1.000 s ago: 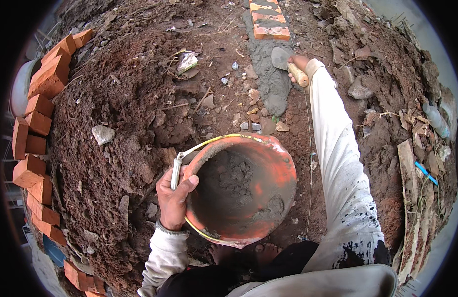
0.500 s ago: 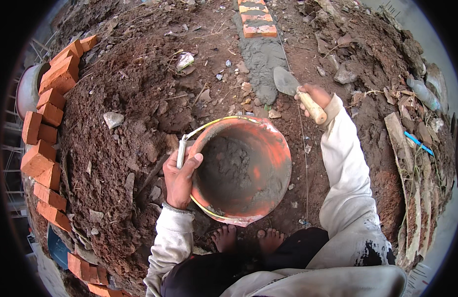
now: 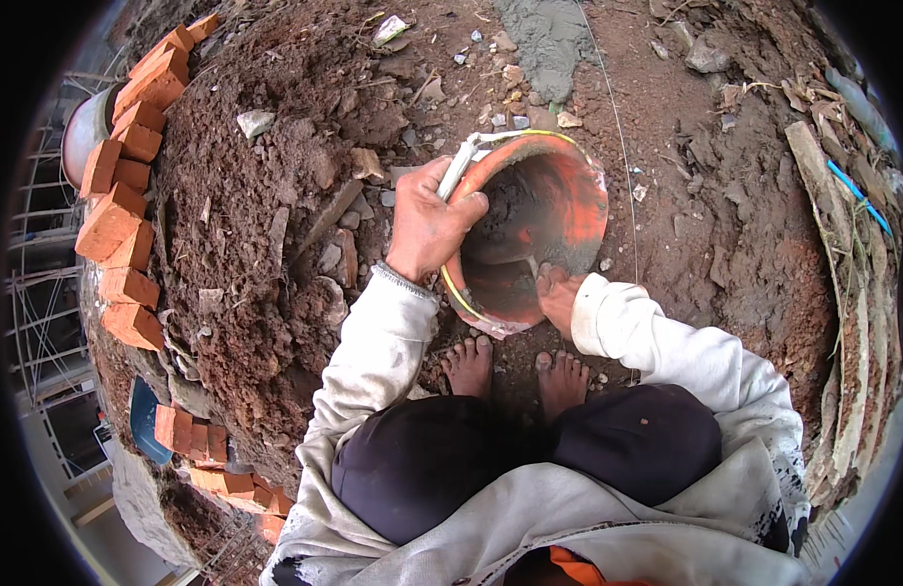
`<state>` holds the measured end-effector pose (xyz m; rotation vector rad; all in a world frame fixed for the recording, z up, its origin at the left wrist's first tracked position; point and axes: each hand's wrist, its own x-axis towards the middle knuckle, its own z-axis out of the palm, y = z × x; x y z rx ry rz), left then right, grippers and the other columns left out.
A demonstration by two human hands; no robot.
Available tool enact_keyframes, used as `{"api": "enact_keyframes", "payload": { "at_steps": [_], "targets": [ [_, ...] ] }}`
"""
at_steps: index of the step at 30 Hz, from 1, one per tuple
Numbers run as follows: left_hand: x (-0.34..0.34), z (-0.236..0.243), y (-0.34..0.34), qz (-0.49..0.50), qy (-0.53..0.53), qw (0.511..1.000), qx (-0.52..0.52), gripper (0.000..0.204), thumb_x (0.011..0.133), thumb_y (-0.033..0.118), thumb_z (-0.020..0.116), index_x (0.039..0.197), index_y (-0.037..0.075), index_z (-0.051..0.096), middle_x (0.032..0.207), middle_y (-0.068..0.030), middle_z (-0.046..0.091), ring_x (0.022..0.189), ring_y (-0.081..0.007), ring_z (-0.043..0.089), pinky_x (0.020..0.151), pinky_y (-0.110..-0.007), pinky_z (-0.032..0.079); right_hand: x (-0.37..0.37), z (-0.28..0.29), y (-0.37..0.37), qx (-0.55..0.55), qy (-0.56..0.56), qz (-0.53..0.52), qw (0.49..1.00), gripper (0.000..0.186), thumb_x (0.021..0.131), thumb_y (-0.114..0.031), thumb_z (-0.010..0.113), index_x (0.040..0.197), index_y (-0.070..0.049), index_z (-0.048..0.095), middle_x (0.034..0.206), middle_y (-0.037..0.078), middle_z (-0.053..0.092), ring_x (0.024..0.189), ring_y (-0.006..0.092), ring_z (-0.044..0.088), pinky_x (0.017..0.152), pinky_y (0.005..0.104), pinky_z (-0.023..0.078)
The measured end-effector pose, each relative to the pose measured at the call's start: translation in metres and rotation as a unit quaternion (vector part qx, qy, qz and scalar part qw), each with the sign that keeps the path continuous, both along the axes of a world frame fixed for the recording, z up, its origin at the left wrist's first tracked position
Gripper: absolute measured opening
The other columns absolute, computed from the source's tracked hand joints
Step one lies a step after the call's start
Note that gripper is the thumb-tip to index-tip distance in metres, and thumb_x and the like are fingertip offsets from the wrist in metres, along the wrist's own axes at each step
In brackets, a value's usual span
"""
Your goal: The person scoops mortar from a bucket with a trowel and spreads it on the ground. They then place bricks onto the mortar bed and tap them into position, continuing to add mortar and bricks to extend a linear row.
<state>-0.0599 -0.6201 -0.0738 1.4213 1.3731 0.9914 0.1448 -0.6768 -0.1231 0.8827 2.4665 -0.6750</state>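
An orange bucket (image 3: pixel 586 200), smeared with grey mortar, stands tilted on the soil in front of my feet. My left hand (image 3: pixel 427 227) is closed on its rim at the left, beside the white grip (image 3: pixel 458 168) of the yellow-edged handle. Inside, wet mortar (image 3: pixel 515 207) lies toward the far side. At the bucket's near right edge my right hand (image 3: pixel 560 295) is closed round a trowel, its blade (image 3: pixel 502 277) down in the bucket. The trowel's handle is mostly hidden by my fingers.
A strip of mortar (image 3: pixel 551 49) runs away beyond the bucket, with a taut string (image 3: pixel 619 122) to its right. Orange bricks (image 3: pixel 112 223) line the left side. Weathered planks (image 3: pixel 847 293) and a blue stick (image 3: pixel 860 197) lie at the right.
My right hand has brought the trowel from the mortar strip back into the bucket. The bucket now tilts toward the right, my left hand still on it. The view has shifted lower and nearer.
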Motion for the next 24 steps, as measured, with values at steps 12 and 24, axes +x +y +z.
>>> {"api": "enact_keyframes", "payload": {
  "at_steps": [12, 24],
  "targets": [
    [0.000, -0.002, -0.014, -0.036, 0.037, 0.995, 0.081, 0.025, 0.070, 0.002, 0.065, 0.095, -0.003, 0.065, 0.078, 0.0032, 0.057, 0.071, -0.0056, 0.050, 0.065, -0.022, 0.043, 0.014, -0.011, 0.013, -0.031, 0.088, -0.236, 0.967, 0.047, 0.075, -0.002, 0.055, 0.118, 0.016, 0.046, 0.093, 0.032, 0.062, 0.087, 0.0408, 0.065, 0.073, 0.0435, 0.055],
    [0.041, 0.022, -0.020, -0.105, 0.097, 0.979, 0.145, 0.029, 0.067, 0.002, 0.064, 0.096, -0.005, 0.063, 0.080, -0.0029, 0.059, 0.070, -0.0079, 0.050, 0.065, -0.023, 0.043, 0.022, -0.020, 0.015, -0.005, 0.029, -0.284, 0.958, 0.031, 0.077, -0.009, 0.058, 0.102, 0.009, 0.057, 0.088, 0.027, 0.065, 0.084, 0.0401, 0.067, 0.076, 0.0464, 0.054]
  ]
}}
